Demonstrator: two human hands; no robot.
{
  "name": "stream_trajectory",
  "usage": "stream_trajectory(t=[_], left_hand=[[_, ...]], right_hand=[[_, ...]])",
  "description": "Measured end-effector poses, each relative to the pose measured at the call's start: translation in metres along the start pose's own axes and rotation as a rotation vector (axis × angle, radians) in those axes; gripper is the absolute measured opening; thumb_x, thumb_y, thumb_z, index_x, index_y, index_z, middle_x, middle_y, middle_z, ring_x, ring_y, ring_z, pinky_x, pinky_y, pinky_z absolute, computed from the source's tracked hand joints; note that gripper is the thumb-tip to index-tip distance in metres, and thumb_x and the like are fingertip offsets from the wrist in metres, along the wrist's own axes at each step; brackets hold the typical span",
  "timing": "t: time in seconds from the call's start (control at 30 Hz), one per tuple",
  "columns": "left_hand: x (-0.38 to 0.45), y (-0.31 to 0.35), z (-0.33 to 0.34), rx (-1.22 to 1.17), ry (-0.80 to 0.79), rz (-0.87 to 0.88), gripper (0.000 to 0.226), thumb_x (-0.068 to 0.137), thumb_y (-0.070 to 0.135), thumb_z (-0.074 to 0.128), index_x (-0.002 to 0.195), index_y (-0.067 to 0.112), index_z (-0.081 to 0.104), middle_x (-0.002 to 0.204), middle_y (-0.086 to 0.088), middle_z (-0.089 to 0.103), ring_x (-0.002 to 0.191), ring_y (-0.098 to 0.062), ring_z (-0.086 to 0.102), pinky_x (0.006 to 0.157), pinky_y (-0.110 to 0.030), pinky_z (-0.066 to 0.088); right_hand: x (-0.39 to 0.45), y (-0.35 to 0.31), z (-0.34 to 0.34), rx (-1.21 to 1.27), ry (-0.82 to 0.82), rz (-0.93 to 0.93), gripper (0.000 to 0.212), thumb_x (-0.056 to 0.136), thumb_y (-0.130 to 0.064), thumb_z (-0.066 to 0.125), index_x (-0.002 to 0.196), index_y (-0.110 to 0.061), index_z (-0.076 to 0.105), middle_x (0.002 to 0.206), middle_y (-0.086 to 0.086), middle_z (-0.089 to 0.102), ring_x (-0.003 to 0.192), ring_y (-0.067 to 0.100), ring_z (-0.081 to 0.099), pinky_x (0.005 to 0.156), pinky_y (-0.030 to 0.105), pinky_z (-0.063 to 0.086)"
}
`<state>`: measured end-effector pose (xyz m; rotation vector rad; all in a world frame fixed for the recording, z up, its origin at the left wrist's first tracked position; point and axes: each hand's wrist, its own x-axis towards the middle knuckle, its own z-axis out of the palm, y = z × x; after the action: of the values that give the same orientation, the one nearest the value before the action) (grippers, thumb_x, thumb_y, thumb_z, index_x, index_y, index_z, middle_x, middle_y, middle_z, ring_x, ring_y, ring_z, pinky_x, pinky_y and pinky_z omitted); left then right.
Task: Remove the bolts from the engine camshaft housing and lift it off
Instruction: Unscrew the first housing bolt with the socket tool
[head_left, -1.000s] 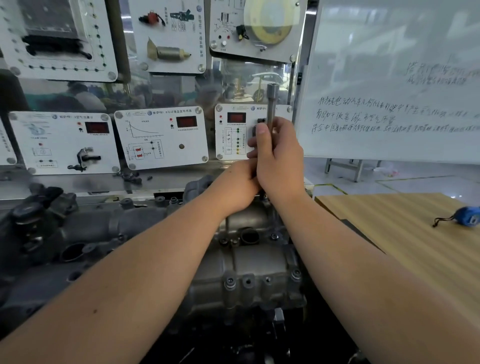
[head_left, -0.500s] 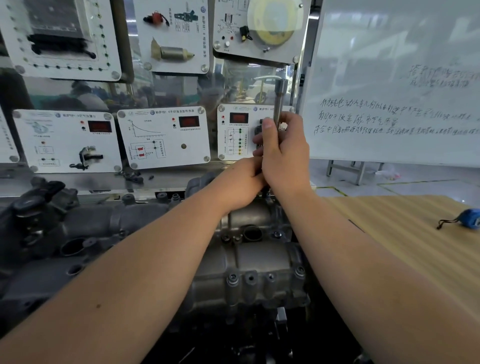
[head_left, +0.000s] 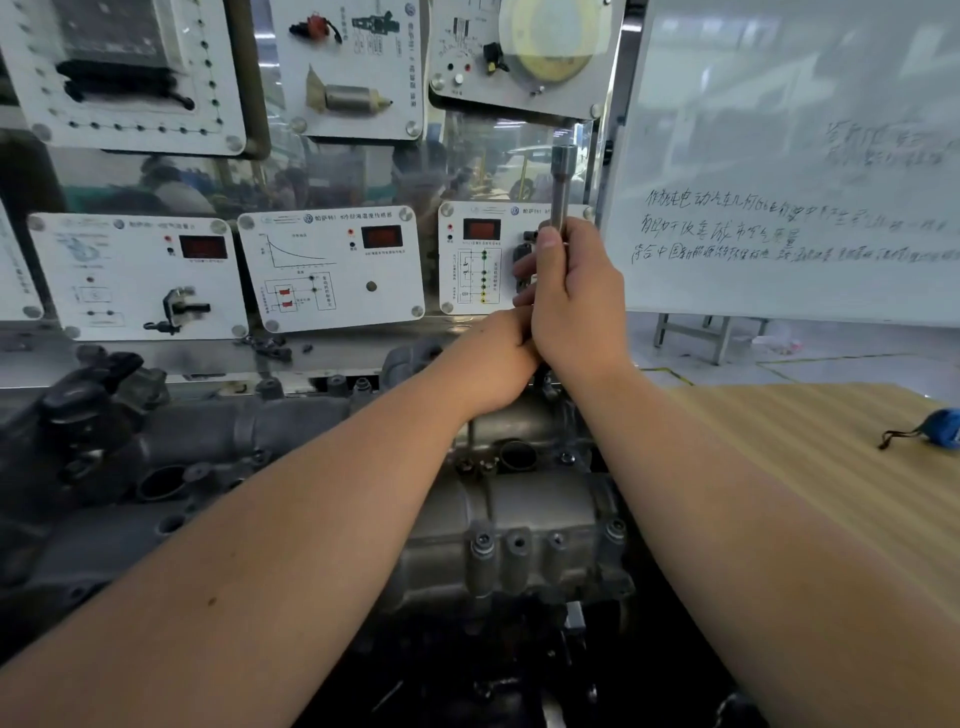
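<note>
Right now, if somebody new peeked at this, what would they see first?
Probably the two hands stacked in the middle: the right hand grips an upright metal socket wrench, with the left hand just below it. Under them sits the grey engine camshaft housing with its bolts, and a whiteboard covered in handwriting stands at the right.

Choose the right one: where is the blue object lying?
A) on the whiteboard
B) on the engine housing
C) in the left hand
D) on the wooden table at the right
D: the blue object lies on the wooden table, at its far right edge, apart from both hands.
</note>
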<state>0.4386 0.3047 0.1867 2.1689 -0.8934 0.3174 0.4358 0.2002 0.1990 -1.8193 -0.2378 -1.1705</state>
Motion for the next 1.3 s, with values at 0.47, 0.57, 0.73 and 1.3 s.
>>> stream_trajectory(t=[0.47, 0.57, 0.73, 1.3], left_hand=[[-0.013, 0.013, 0.001, -0.041, 0.009, -0.036, 0.021, 0.102, 0.011, 0.047, 0.098, 0.022, 0.065, 0.097, -0.013, 0.072, 0.092, -0.028, 0.067, 0.083, -0.045, 0.052], [-0.015, 0.013, 0.001, -0.036, 0.005, -0.034, 0.028, 0.102, 0.012, 0.046, 0.086, 0.033, 0.058, 0.088, -0.006, 0.07, 0.076, -0.017, 0.06, 0.072, -0.038, 0.05], [-0.01, 0.01, -0.002, -0.041, 0.0, -0.013, 0.028, 0.101, 0.014, 0.047, 0.089, 0.038, 0.055, 0.089, -0.005, 0.07, 0.079, -0.024, 0.064, 0.069, -0.038, 0.05], [0.0, -0.001, -0.001, -0.033, -0.009, 0.027, 0.028, 0.102, 0.015, 0.05, 0.103, 0.042, 0.057, 0.085, 0.008, 0.067, 0.071, 0.0, 0.06, 0.057, -0.014, 0.044]], right_hand=[[-0.008, 0.0, -0.009, 0.084, 0.051, -0.005, 0.015, 0.105, -0.033, 0.039, 0.105, -0.026, 0.052, 0.087, -0.012, 0.067, 0.072, 0.004, 0.064, 0.062, 0.013, 0.046], [-0.008, 0.0, -0.008, 0.055, 0.022, 0.005, 0.017, 0.107, -0.033, 0.038, 0.103, -0.026, 0.053, 0.085, -0.013, 0.066, 0.074, 0.007, 0.064, 0.066, 0.019, 0.048], [-0.005, 0.0, -0.006, 0.043, 0.022, 0.0, 0.019, 0.105, -0.036, 0.036, 0.106, -0.028, 0.053, 0.085, -0.013, 0.068, 0.07, 0.007, 0.065, 0.067, 0.033, 0.054], [0.001, 0.004, -0.004, -0.05, 0.025, 0.03, 0.022, 0.106, -0.04, 0.039, 0.093, -0.03, 0.055, 0.078, -0.009, 0.07, 0.072, 0.008, 0.067, 0.071, 0.039, 0.057]])
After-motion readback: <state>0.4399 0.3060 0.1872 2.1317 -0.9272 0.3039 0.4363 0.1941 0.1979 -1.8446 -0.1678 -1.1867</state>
